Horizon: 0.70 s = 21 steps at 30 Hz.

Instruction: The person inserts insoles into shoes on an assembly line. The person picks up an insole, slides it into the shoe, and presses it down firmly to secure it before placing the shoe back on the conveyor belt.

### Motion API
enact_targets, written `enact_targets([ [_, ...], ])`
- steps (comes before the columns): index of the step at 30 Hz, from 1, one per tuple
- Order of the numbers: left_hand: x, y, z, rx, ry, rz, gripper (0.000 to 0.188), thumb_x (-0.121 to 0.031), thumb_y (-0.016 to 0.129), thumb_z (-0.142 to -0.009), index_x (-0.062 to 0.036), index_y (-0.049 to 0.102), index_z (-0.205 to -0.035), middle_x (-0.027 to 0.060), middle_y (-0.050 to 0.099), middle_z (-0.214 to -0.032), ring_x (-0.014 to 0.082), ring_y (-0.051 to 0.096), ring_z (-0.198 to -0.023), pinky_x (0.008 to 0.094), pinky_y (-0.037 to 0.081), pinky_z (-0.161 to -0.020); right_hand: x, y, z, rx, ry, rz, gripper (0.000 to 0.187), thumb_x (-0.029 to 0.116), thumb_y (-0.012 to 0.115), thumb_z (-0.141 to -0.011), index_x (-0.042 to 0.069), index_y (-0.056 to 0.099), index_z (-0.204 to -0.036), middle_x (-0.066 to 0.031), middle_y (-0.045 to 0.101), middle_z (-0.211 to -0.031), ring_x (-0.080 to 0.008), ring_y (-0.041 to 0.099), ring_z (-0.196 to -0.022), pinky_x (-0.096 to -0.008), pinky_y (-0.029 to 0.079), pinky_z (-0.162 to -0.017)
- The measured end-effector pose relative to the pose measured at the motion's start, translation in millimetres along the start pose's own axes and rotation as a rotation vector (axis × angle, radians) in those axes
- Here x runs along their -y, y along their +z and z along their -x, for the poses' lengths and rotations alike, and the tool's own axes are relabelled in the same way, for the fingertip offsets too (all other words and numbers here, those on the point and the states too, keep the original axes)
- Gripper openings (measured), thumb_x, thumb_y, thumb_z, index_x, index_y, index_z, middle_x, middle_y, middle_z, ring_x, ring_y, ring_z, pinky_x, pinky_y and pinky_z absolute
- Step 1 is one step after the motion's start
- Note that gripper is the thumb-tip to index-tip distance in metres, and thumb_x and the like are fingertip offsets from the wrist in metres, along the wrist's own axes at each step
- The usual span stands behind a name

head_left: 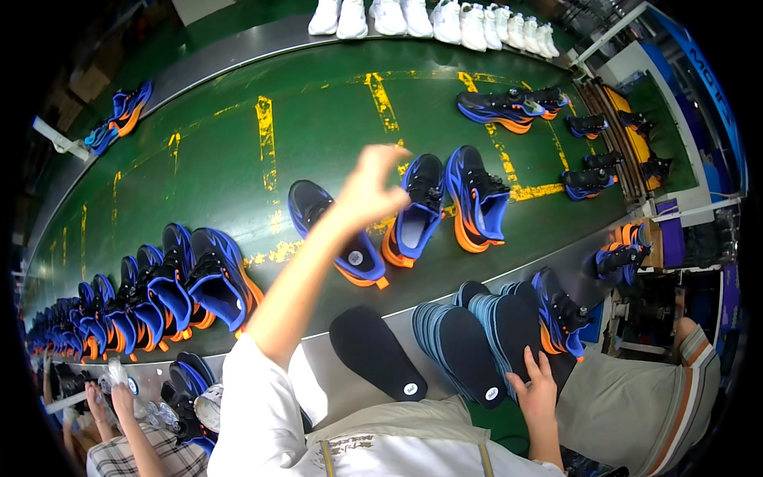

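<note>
Green worktop (pixel 207 183), yellow dashed lines worn thin, edged by a metal rim; shop floor crowded around it. Nearest: the wearer's white shirt and pale apron (pixel 413 445), against the near edge. On the metal ledge there, one dark insole (pixel 378 354) lies alone, white round sticker at its heel; to its right, two insole stacks (pixel 461 350), black on top, bluish layers at the sides. Right hand (pixel 536 389) rests on the near end of the right-hand stack, fingers spread, no grip. Just beyond it, a single blue-orange shoe (pixel 563 314) stands at the same edge. Person in khaki with striped trim (pixel 652 405) at right; person with plaid sleeve (pixel 147 453) at the near left corner. Farther in, left hand (pixel 372 187) hangs over the worktop, blurred, thumb and fingers wide apart, nothing visible between them; contact with the shoes cannot be told. Around it, three shoes: left one (pixel 308 200), partly behind the forearm, a stickered sole piece showing inside; middle one (pixel 425 183), greyish footbed inside; right one (pixel 473 191), blue lining open to view. Long shoe row (pixel 211 262) runs along the near edge toward the left corner, openings facing the wearer. More dark shoes (pixel 497 107) toward the far right corner. Far edge: white shoes (pixel 447 22) lined up on the rim; blue-orange pair (pixel 123 119) farther left along it.
</note>
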<state>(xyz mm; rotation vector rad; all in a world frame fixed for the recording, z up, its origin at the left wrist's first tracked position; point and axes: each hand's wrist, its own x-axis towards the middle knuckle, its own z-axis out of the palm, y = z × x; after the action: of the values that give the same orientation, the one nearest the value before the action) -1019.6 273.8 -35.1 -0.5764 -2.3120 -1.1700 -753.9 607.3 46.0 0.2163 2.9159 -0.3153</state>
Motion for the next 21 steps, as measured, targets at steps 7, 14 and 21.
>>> enact_targets([
  [7, -0.9, 61.9, 2.7, 0.417, 0.008, -0.164, 0.034, -0.018, 0.057, -0.079, -0.0084, 0.05, -0.111, 0.0148, 0.054, -0.106, 0.0319, 0.059, -0.083, 0.0398, 0.048, -0.07, -19.0, -28.2, -33.5, -0.297, -0.004, -0.191, 0.033, 0.015, 0.069, -0.073, -0.001, 0.063, -0.101, -0.0244, 0.054, -0.113, -0.0327, 0.054, -0.103, -0.0354, 0.044, -0.084],
  [14, -12.4, 38.6, -0.2, 0.322, -0.21, -0.396, 0.023, -0.025, 0.057, -0.081, -0.0037, 0.06, -0.09, 0.0148, 0.062, -0.082, 0.0316, 0.06, -0.077, 0.0383, 0.048, -0.067, 67.7, -54.2, -170.4, 0.451, -0.272, -0.641, 0.014, 0.01, 0.065, -0.074, -0.004, 0.064, -0.076, -0.0059, 0.06, -0.069, -0.0097, 0.055, -0.064, -0.0245, 0.043, -0.059],
  [21, 11.8, 34.0, 3.9, 0.48, -0.526, 0.071, 0.032, -0.033, 0.058, -0.081, -0.0034, 0.064, -0.092, 0.013, 0.062, -0.074, 0.0212, 0.058, -0.066, 0.0316, 0.045, -0.064, 146.0, 54.7, -241.9, 0.401, -0.527, -0.136, 0.015, 0.01, 0.055, -0.065, 0.001, 0.066, -0.069, -0.0218, 0.06, -0.069, -0.0331, 0.062, -0.068, -0.0392, 0.05, -0.069],
])
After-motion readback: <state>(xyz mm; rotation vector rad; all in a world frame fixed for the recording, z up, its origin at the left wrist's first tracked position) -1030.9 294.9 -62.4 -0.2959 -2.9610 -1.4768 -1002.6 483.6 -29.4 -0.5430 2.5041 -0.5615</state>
